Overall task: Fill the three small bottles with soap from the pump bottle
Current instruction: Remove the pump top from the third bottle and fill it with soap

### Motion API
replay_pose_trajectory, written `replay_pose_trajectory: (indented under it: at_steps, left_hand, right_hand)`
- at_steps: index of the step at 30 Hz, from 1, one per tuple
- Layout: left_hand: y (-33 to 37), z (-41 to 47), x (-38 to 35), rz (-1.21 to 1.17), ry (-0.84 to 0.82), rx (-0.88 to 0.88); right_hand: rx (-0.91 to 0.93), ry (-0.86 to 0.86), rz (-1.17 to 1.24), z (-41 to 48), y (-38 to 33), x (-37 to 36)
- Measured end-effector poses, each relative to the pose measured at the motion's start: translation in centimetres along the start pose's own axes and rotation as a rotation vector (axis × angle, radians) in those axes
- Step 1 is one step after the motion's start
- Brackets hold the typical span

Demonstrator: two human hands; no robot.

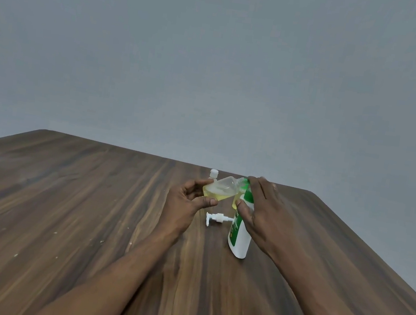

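Note:
My left hand (pixel 190 197) grips a small clear bottle (pixel 220 188), tilted with its open neck to the right and yellow soap pooled in its lower end. Its neck meets the mouth of the white and green soap bottle (pixel 240 231), which my right hand (pixel 263 213) holds tilted over the table. The white pump head (pixel 215 218) lies loose on the wood between my hands. Behind the tilted bottle stands a second small bottle (pixel 213 175) with a white cap. Part of a third small bottle (pixel 235 203) with yellow soap shows beside my right thumb.
The brown wooden table (pixel 87 207) stretches wide to the left and toward me, with a few pale specks on it. Its far edge runs just behind the bottles, and its right edge slants down at the right. A plain grey wall stands behind.

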State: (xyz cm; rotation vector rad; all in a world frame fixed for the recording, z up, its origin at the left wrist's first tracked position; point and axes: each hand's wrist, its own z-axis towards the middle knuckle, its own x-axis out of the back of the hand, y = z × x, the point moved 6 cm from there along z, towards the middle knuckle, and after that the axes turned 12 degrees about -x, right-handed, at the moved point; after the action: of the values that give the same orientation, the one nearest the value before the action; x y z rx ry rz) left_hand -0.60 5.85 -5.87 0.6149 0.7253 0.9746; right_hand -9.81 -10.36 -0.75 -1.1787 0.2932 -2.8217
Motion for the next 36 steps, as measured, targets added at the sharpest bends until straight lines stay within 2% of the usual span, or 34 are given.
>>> replay_pose_trajectory:
  at_steps: [7, 16, 36]
  left_hand:
    - [-0.01, 0.10, -0.19, -0.015, 0.007, 0.002]
    - [-0.20, 0.06, 0.03, -0.011, -0.001, 0.003]
    - [-0.30, 0.09, -0.51, -0.039, 0.018, 0.004]
  right_hand:
    - [0.000, -0.011, -0.055, 0.46, -0.02, 0.53]
    - [0.012, 0.027, -0.019, -0.21, -0.10, 0.40]
    - [-0.012, -0.011, -0.017, 0.22, -0.30, 0.89]
